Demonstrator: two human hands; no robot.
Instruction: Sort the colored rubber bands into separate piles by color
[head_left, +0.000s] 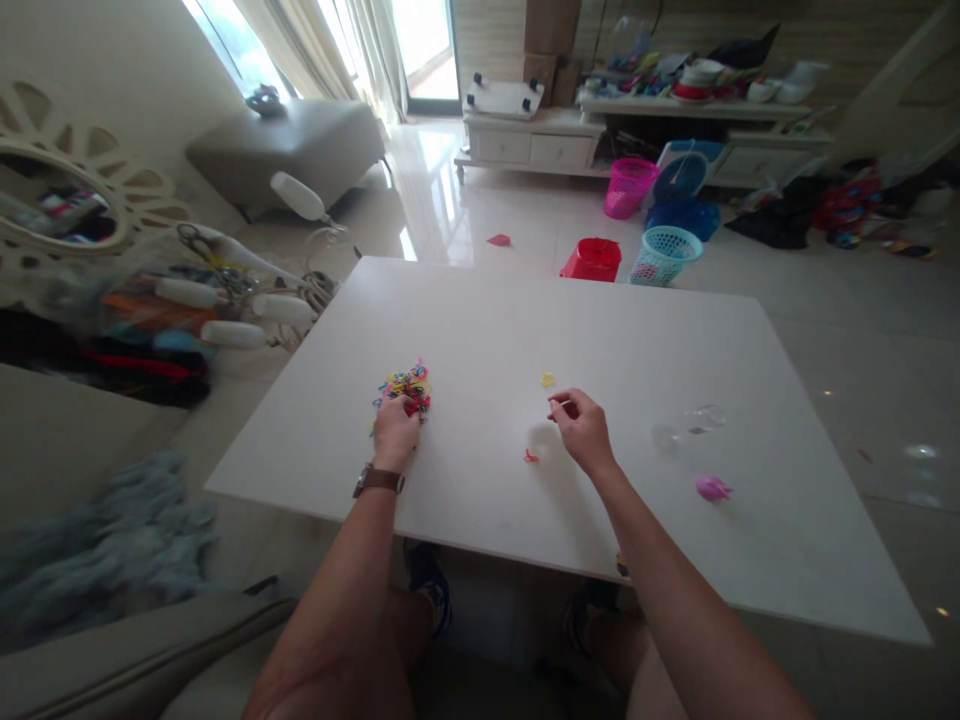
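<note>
A heap of small multicoloured loops, which look like hair ties [403,385], lies on the left half of the white table [480,330]. My left hand [396,432], with a brown-strapped watch on its wrist, reaches into the near side of this heap, fingers curled and partly hidden. Right of the middle, my right hand [586,430] hovers over the tabletop with thumb and fingertips pinched together; whatever is between them is too small to make out. Just beyond it lies a small yellow piece [547,380]. A small red loop [530,456] rests to its near left.
On the table's right are a clear plastic container [703,419] and a pink plastic piece [712,488]. A small dark and yellow object [622,563] sits at the near edge. Past the far edge stand a red bin [592,260] and a light-blue basket [666,255]. A lamp [281,308] flanks the left.
</note>
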